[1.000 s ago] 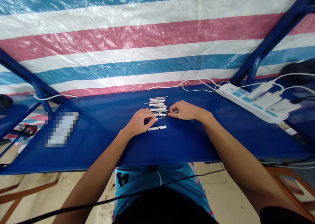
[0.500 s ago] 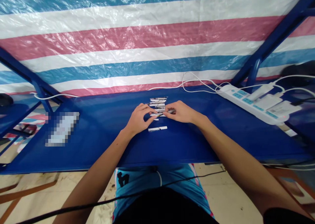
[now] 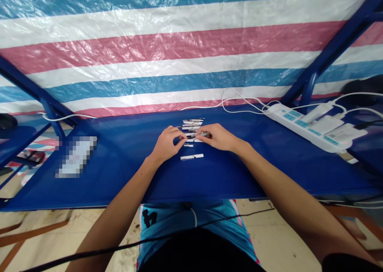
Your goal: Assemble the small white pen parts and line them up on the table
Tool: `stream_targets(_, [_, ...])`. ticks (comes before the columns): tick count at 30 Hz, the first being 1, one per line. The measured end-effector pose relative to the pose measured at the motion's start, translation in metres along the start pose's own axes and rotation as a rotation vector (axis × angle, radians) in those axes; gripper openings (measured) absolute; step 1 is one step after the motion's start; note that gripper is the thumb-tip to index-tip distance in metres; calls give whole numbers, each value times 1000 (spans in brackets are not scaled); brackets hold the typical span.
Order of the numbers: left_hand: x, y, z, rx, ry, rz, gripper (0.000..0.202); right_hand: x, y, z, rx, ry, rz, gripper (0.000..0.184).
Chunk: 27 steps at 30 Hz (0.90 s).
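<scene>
Several white pens (image 3: 191, 128) lie in a stack of rows on the blue table, between and behind my hands. My right hand (image 3: 220, 138) is closed round a pen (image 3: 205, 134), whose pale end sticks out between thumb and fingers. My left hand (image 3: 169, 142) is closed in a pinch, its fingertips close to the right ones. A small dark piece shows at that pinch, too small to name. Below the hands lies a short white piece (image 3: 188, 145). Nearer to me, a single white pen with a clear end (image 3: 192, 157) lies apart.
A white power strip (image 3: 308, 126) with plugged-in chargers and white cables stands at the right. A blurred-out pale flat object (image 3: 77, 157) lies on the blue table (image 3: 119, 184) at the left. Blue metal frame bars (image 3: 317, 60) and a striped plastic sheet (image 3: 179, 44) rise behind.
My left thumb and fingertips have drawn together into a tighter pinch. My right fingers have shifted slightly left with the pen. The short white piece below shows more fully.
</scene>
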<state>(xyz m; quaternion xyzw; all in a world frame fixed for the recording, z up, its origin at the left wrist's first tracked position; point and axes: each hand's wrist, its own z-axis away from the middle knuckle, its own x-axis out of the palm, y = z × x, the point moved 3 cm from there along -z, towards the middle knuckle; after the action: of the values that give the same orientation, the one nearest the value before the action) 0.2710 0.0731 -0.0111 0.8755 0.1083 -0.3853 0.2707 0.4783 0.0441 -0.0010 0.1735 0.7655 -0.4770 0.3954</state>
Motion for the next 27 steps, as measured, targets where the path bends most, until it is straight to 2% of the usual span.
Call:
stream_targets(10, [-11,-11,-2,-93,-3,-3,16,-4,4,0,-4,-3,125,28])
stream_targets(16, [-17,-13,-2,-98,-93,45,14,-4,5,1,45,-56,120,28])
stream_targets(27, [-29,-13,-1,-126,-191,121,15,-4,-1,1,59,-134,100,25])
